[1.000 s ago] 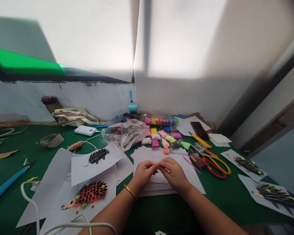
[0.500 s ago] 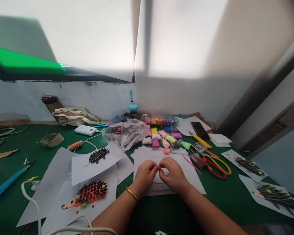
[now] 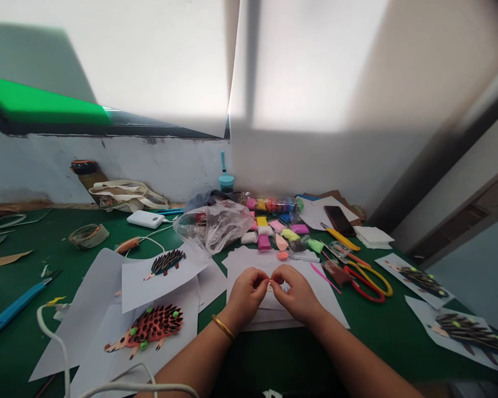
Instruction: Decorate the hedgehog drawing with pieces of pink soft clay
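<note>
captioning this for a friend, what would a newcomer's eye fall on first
Probably the bare left hand, with a golden bangle at its wrist, and bare right hand, close together over white paper sheets at centre. Next, the reddish hedgehog with black spines and green balls, at lower left. Then the red and yellow scissor handles at right.

Green tabletop [image 3: 373, 326], scuffed pale wall [image 3: 170, 166], dark window frame [image 3: 45, 130], white sheets [image 3: 157, 61] hanging across it, light glowing through.
</note>
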{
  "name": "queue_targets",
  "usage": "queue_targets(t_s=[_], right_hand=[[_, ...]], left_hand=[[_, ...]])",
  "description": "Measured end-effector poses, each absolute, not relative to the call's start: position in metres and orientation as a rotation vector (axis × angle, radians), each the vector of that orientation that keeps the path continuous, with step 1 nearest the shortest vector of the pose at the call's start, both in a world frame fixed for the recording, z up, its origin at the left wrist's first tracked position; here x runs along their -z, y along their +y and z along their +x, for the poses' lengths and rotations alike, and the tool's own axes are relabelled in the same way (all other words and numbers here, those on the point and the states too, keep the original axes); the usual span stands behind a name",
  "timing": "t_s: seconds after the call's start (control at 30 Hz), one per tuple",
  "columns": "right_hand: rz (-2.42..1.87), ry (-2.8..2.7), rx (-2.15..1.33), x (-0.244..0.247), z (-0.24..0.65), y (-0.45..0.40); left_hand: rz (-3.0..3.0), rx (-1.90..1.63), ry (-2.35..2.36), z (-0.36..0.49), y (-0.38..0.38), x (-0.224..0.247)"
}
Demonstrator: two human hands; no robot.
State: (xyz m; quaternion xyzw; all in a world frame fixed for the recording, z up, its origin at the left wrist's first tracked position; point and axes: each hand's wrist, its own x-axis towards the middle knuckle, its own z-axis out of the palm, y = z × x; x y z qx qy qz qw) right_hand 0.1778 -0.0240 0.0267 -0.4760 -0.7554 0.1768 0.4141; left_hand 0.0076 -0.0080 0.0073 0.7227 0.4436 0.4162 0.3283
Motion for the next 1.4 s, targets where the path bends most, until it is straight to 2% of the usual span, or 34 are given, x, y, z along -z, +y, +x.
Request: queue_targets(t_s=[0.37, 0.53, 0.63, 0.73, 0.93, 1.4], right_hand=[[-1.219, -1.785, -0.475, -0.021, 0.177, -0.023], [-1.088, -1.840, -0.534, -0.022, 0.178, -0.020], [-1.196, -1.819, -0.538, -0.024, 0.184, -0.013], [-1.300, -1.814, -0.433, -0.024, 0.194, 0.003], [-1.437, -2.109, 0.060, -0.019, 0.207, 0.044], [-1.485, -2.125, 0.241, -0.016, 0.206, 0.042]], left_hand=[[1.664, -1.104, 1.121, 0.006, -0.003, -0.006], [1.614, -1.131, 1.178, 0.005, -0.002, -0.008], [1.693, -1.174, 1.223, 0.004, -0.002, -0.010], [1.703, -1.218, 1.272, 0.003, -0.001, -0.011], [1.726, -1.224, 1.206, 0.003, 0.002, -0.008], [1.860, -1.229, 1.251, -0.001, -0.002, -0.013]])
